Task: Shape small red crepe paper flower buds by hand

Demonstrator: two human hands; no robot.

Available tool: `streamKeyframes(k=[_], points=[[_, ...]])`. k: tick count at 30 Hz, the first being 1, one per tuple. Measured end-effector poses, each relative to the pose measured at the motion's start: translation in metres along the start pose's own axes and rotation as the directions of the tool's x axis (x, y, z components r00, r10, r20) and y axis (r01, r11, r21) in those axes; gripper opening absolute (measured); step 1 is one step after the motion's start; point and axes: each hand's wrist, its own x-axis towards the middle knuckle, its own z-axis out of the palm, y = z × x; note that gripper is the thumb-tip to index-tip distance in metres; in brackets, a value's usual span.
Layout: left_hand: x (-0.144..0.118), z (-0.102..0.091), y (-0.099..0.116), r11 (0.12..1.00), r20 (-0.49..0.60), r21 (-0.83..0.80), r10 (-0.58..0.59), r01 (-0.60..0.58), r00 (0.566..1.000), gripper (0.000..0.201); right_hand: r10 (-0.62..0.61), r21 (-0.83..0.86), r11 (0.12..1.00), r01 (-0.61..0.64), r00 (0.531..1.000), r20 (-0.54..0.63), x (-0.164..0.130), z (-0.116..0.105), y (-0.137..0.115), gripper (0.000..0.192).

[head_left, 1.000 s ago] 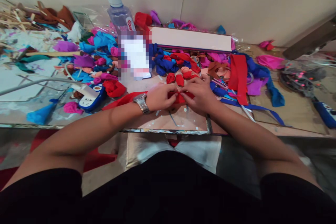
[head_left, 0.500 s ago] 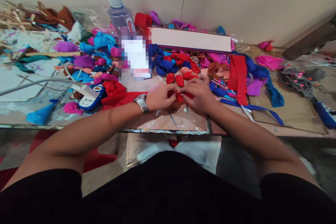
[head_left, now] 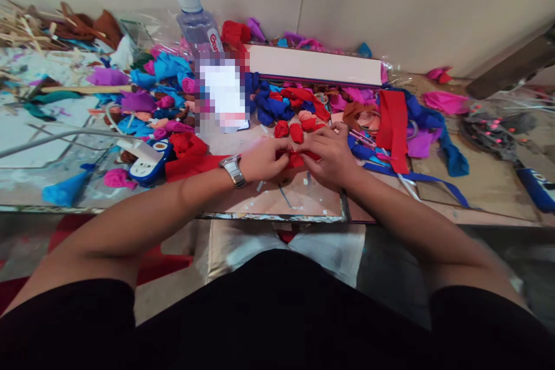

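Note:
My left hand [head_left: 263, 161], with a metal watch on its wrist, pinches a strip of red crepe paper [head_left: 295, 161] between thumb and fingers. The same strip seems to run left under the wrist towards a crumpled red bundle [head_left: 188, 145]. Facing it from the right, my right hand [head_left: 332, 156] grips the strip between thumb and fingertips, its fingers bent over the paper. Both hands are close together, low over the table. Just beyond the fingertips lie several small red rolled paper buds [head_left: 296, 133]. The fingers partly hide the paper between them.
A clear bottle [head_left: 197, 26] stands behind a blurred-out phone [head_left: 223, 92]. Left are a blue-and-white power strip [head_left: 150, 165] and its grey cable [head_left: 65, 141]. Coloured paper scraps surround a long pale box [head_left: 314, 65]. A red strip [head_left: 392, 127] lies right; wooden sticks [head_left: 30, 29] pile far left.
Both hands stay in nearly the same place on the red paper. My left hand and wrist have shifted very slightly left.

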Motion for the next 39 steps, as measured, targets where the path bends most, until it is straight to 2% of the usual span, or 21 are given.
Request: streamKeyframes(k=[5, 8, 11, 16, 24, 30, 39], points=[[-0.0024, -0.003, 0.0041, 0.997, 0.005, 0.078, -0.001, 0.001, 1.0, 0.034, -0.019, -0.015, 1.0, 0.019, 1.0, -0.003, 0.0003, -0.0009, -0.0013, 0.015], [-0.0022, -0.0036, 0.0053, 0.999, 0.018, 0.045, 0.008, -0.009, 1.0, 0.032, -0.027, -0.022, 0.999, 0.027, 1.0, 0.001, 0.0008, -0.0022, -0.0031, 0.015], [-0.0012, -0.0029, 0.0047, 1.0, 0.001, -0.005, 0.021, -0.021, 1.0, 0.038, -0.029, -0.018, 0.999, 0.029, 1.0, -0.001, 0.0013, -0.0029, -0.0044, 0.016], [0.0, -0.0001, 0.0012, 0.998, -0.017, -0.059, 0.02, -0.021, 1.0, 0.031, -0.012, -0.022, 1.0, 0.012, 1.0, 0.007, 0.0014, -0.0018, -0.0048, 0.014], [0.0008, -0.001, 0.0023, 0.998, -0.011, -0.06, 0.008, -0.009, 1.0, 0.03, -0.028, -0.059, 0.998, 0.026, 0.999, -0.027, 0.0001, 0.0001, -0.004, 0.016], [0.0014, -0.0003, 0.0009, 0.995, -0.013, -0.104, 0.003, -0.005, 1.0, 0.035, -0.014, -0.055, 0.998, 0.014, 1.0, 0.007, 0.0014, -0.0014, -0.0054, 0.016], [0.0017, 0.001, 0.0013, 0.99, 0.0, -0.135, -0.032, 0.032, 0.999, 0.032, -0.029, -0.069, 0.997, 0.029, 1.0, 0.0, 0.0001, 0.0007, -0.0043, 0.016]])
